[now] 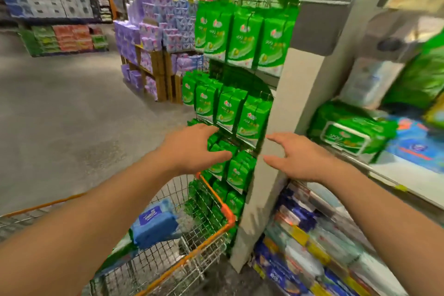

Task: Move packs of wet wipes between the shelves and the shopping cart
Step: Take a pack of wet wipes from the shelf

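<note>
My left hand (192, 149) reaches forward with fingers spread, in front of the green wet wipe packs (240, 170) hanging on the end rack, and holds nothing. My right hand (296, 155) is stretched out open beside the white shelf post (283, 103), also holding nothing. Below my left arm stands the wire shopping cart (211, 230) with an orange rim. A blue pack of wipes (155, 224) lies inside it, and a green pack (120, 250) shows partly under my arm. A large green wipes pack (348, 131) lies on the shelf to the right.
More green packs (249, 33) hang in upper rows of the rack. Blue and white packs (300, 235) fill the lower right shelf. A purple product stack (153, 38) stands behind on wooden crates. Grey floor (60, 115) spreads to the left.
</note>
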The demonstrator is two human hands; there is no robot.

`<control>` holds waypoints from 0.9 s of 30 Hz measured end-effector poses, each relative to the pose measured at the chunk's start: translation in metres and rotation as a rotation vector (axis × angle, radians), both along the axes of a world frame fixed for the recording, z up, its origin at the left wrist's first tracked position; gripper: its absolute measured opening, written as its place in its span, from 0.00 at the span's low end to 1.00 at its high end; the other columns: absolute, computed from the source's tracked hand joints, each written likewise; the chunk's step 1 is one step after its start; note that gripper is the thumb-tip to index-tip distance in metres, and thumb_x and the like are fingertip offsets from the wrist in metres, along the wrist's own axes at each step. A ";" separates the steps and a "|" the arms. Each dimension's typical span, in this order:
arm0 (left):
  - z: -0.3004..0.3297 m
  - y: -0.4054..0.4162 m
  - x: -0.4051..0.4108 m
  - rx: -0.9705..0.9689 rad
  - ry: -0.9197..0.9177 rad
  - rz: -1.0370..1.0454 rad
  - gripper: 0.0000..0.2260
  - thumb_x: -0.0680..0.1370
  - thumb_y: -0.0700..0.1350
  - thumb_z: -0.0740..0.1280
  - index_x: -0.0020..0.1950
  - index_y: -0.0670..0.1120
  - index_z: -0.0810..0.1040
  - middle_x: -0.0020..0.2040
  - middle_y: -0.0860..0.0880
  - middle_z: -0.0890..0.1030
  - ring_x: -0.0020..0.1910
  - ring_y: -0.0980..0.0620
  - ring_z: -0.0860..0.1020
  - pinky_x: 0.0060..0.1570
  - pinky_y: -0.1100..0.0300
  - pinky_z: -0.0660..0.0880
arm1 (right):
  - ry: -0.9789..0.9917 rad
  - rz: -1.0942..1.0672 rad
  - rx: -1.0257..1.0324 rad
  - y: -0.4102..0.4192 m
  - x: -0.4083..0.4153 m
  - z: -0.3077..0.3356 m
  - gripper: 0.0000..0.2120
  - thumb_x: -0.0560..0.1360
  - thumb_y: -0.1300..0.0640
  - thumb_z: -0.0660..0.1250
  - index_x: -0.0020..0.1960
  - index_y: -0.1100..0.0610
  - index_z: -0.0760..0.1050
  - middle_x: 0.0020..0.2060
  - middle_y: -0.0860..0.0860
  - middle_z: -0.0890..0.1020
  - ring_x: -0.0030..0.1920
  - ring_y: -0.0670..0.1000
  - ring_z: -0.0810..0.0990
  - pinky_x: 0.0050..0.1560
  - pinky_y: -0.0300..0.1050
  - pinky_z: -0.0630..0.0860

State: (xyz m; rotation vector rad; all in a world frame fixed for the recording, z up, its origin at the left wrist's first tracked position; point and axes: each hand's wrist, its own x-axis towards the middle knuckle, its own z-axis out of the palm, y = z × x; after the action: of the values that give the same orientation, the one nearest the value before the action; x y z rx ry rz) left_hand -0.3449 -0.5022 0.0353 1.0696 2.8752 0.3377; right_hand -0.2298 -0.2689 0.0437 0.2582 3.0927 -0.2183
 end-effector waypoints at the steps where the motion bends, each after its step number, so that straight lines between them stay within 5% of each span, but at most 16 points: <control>1: 0.001 0.015 0.006 -0.006 0.000 -0.019 0.41 0.75 0.74 0.61 0.82 0.55 0.59 0.82 0.49 0.62 0.79 0.46 0.65 0.75 0.46 0.67 | 0.017 -0.023 -0.003 0.013 0.012 0.002 0.33 0.81 0.41 0.64 0.80 0.55 0.61 0.78 0.53 0.67 0.77 0.53 0.65 0.75 0.42 0.59; 16: 0.014 0.195 0.078 -0.026 0.052 -0.189 0.41 0.73 0.76 0.59 0.82 0.59 0.60 0.81 0.53 0.64 0.78 0.47 0.66 0.72 0.44 0.70 | 0.084 -0.272 -0.039 0.167 0.137 0.009 0.32 0.80 0.42 0.66 0.79 0.53 0.63 0.76 0.53 0.69 0.75 0.53 0.68 0.73 0.43 0.62; 27: 0.016 0.254 0.068 -0.018 0.031 -0.304 0.40 0.75 0.74 0.61 0.82 0.56 0.60 0.81 0.51 0.65 0.77 0.48 0.67 0.71 0.48 0.70 | 0.110 -0.388 -0.044 0.214 0.148 0.000 0.34 0.79 0.40 0.65 0.80 0.53 0.62 0.77 0.53 0.68 0.76 0.53 0.66 0.73 0.43 0.62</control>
State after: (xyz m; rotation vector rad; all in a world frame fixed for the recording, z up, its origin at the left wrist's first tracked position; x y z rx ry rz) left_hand -0.2768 -0.2481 0.0509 1.4926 2.6758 0.2779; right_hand -0.0817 -0.0552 0.0439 0.8728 3.1077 -0.3172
